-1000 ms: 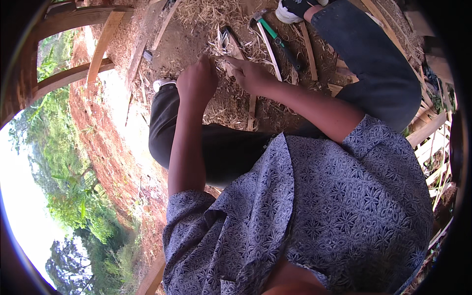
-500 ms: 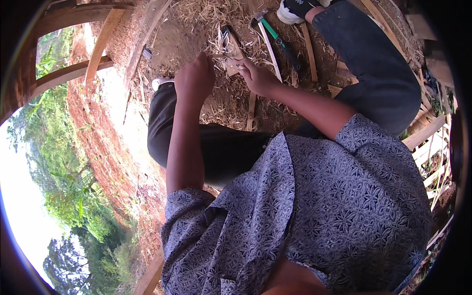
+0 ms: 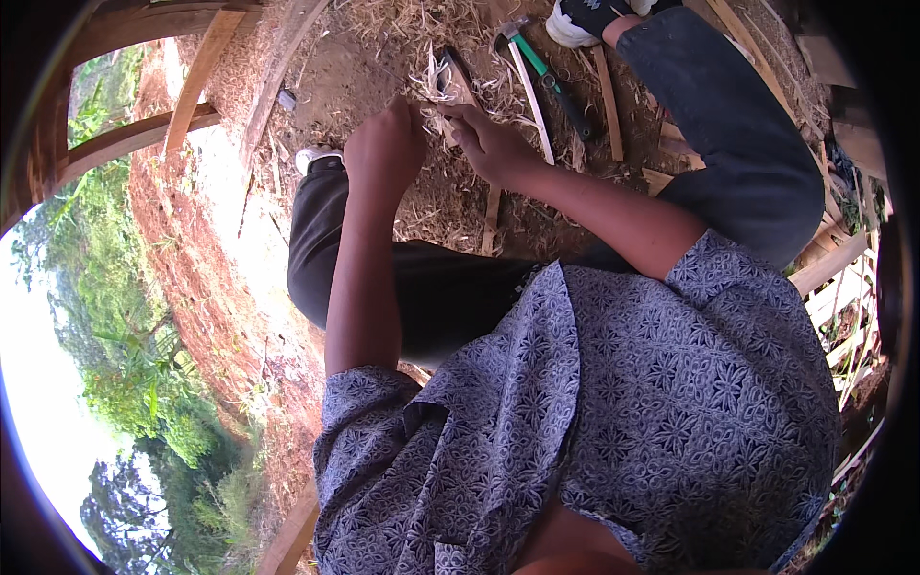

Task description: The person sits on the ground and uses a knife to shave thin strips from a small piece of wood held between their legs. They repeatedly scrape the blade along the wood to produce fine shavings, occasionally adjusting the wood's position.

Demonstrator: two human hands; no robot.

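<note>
My left hand [image 3: 385, 144] is closed in a fist above the shaving-strewn ground, its back toward me. To its right, my right hand [image 3: 491, 150] reaches in with the index finger and thumb brought toward each other. A thin strip [image 3: 428, 104], probably wood, bridges the small gap between the hands; its ends are hidden by my fingers. Just beyond them a flat piece of wood [image 3: 467, 93] lies beside a dark curved tool [image 3: 458, 63], whose kind I cannot make out. Farther right rests a hammer [image 3: 533, 61] with a green and black handle.
A pale wooden strip [image 3: 530, 101] and a brown stick [image 3: 608, 105] lie right of my hands. Wood shavings [image 3: 402, 24] cover the ground. My bent legs [image 3: 728, 105] frame the work spot. Wooden beams [image 3: 201, 81] stand at the left, with a reddish slope beyond.
My right hand has turned, its fingers now more stretched toward the left hand. The left hand has moved slightly to the right, and the gap between the hands is smaller.
</note>
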